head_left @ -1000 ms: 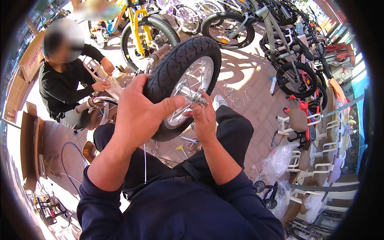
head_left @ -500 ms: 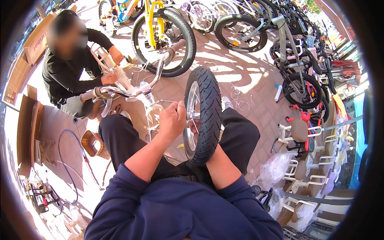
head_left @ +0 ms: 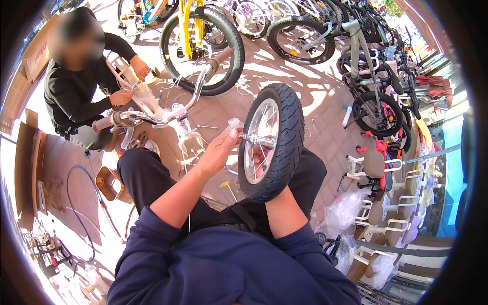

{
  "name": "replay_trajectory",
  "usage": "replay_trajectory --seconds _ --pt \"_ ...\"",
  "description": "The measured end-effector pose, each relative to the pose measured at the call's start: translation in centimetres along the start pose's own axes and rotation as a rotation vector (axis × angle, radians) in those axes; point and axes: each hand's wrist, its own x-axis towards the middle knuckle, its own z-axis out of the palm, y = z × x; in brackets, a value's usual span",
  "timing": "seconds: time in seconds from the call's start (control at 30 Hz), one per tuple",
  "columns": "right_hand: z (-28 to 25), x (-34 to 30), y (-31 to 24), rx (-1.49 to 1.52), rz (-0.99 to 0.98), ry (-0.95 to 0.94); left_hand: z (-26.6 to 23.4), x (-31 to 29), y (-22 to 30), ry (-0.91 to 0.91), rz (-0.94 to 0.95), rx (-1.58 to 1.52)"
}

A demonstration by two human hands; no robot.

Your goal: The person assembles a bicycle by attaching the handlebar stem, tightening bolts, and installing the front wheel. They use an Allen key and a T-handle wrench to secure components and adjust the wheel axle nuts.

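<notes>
Fingers of the left hand (head_left: pixel 219 148) pinch the metal axle (head_left: pixel 249 137) of a small ribbed rubber-tyred wheel (head_left: pixel 272 142); right fingers hidden.

Hard sunlight falls from above, throwing sharp spoke and frame shadows across the brick paving (head_left: pixel 310 109). The lower left corner is blown out white by glare. Fisheye bending curves the bicycles at the rim, which ends in black. Focus is crisp throughout.

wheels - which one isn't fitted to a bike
The small wheel with the silver rim, held up between the person's hands over their lap. The other wheels sit in bike frames behind, like the yellow bike's wheel.
</notes>
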Motion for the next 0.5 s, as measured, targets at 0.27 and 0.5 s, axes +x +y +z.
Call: replay_trajectory --seconds 0.27,0.5 --pt "1.3 -0.4 1.6 -0.735 0.043 -0.221 0.4 -1.2 -2.5 -0.041 0.002 -1.054" --pt "0.9 -0.7 2.8 -1.14 -0.451 -0.175 -2.0 -0.4 -8.9 0.178 0.053 -0.603"
